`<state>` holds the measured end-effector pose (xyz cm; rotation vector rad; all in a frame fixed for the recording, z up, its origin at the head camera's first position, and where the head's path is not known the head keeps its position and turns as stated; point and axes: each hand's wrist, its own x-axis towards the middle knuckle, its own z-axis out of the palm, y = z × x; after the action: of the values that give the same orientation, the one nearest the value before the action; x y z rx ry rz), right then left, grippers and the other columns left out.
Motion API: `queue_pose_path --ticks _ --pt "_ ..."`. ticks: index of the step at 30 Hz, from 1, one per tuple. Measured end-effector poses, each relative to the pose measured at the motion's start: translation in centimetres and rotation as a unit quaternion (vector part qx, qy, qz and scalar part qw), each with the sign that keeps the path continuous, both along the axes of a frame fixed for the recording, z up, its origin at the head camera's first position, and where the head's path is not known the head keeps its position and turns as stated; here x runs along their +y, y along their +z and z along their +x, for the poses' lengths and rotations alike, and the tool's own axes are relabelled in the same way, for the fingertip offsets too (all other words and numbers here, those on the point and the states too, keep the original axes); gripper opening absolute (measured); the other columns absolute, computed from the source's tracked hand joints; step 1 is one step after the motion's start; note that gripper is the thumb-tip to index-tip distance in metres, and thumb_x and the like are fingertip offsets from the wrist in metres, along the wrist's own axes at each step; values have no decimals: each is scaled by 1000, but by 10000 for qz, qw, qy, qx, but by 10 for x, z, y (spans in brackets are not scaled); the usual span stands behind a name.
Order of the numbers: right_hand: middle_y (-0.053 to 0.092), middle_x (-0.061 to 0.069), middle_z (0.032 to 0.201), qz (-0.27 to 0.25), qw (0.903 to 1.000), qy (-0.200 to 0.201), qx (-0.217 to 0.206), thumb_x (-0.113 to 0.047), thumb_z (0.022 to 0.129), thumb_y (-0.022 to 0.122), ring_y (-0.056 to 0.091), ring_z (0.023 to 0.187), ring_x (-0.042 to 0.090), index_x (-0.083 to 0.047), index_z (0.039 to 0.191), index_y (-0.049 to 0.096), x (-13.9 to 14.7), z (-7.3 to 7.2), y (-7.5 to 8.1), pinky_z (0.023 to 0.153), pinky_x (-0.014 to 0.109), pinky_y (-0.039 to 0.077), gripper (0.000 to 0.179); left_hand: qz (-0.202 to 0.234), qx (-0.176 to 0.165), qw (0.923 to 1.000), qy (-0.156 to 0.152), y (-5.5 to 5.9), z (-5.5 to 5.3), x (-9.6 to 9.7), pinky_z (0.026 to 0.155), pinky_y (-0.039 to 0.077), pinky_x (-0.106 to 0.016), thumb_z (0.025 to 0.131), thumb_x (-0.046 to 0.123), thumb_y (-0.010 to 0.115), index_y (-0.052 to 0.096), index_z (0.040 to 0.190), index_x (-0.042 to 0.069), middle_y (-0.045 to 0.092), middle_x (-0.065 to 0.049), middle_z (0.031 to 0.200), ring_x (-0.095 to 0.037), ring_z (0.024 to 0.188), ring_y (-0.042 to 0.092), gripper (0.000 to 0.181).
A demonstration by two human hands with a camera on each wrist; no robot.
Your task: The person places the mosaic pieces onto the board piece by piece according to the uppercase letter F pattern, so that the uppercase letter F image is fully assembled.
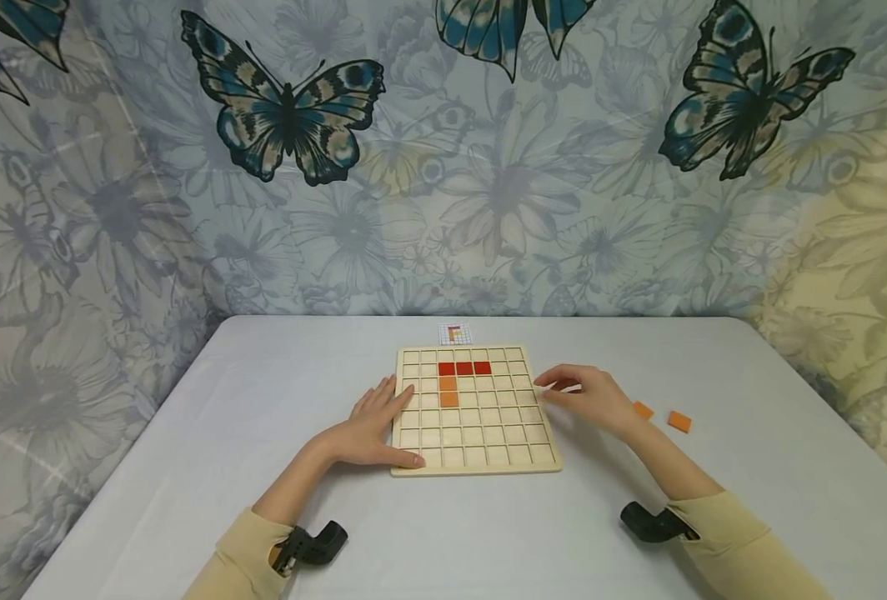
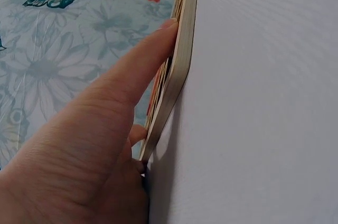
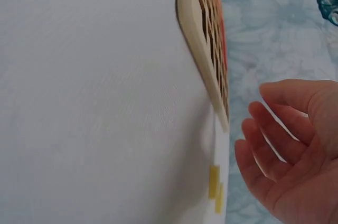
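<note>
A pale wooden grid board (image 1: 481, 435) lies flat on the table, three red tiles (image 1: 464, 368) in a row near its top. Below the leftmost red one sit two orange tiles (image 1: 448, 392) in a column. My left hand (image 1: 368, 429) rests along the board's left edge, fingers straight and thumb (image 2: 150, 49) on the near corner. Just off the board's right edge hovers my right hand (image 1: 589, 400), its fingers loosely bent and nothing between them in the right wrist view. Two loose orange tiles (image 1: 679, 422) lie on the table beyond the right wrist, one partly hidden by it.
A small printed pattern card (image 1: 454, 334) lies behind the board on the white table (image 1: 301, 358). Black wrist cameras (image 1: 316, 546) sit on both forearms. A butterfly-patterned cloth (image 1: 503, 208) hangs behind the table.
</note>
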<state>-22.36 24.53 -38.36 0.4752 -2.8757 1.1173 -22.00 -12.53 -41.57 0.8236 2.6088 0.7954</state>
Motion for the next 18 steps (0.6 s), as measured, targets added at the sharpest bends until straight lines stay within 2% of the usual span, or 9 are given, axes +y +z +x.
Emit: queue_pose_path --ticks 8,18 --pt "69 9 110 316 9980 -522 161 -17 90 70 64 96 26 -10 111 71 34 11 -1 74 35 49 22 -167 -85 9998 31 1 -2 0 117 -5 -50 78 59 74 12 158 10 -8 -20 161 -33 147 -12 112" --pt "65 19 116 647 9937 -912 102 -18 91 68 60 104 37 -7 115 69 68 20 -4 77 44 49 27 -292 -107 9995 31 2 -4 0 116 -6 -50 78 60 73 11 158 12 -10 -20 161 -33 147 -14 112"
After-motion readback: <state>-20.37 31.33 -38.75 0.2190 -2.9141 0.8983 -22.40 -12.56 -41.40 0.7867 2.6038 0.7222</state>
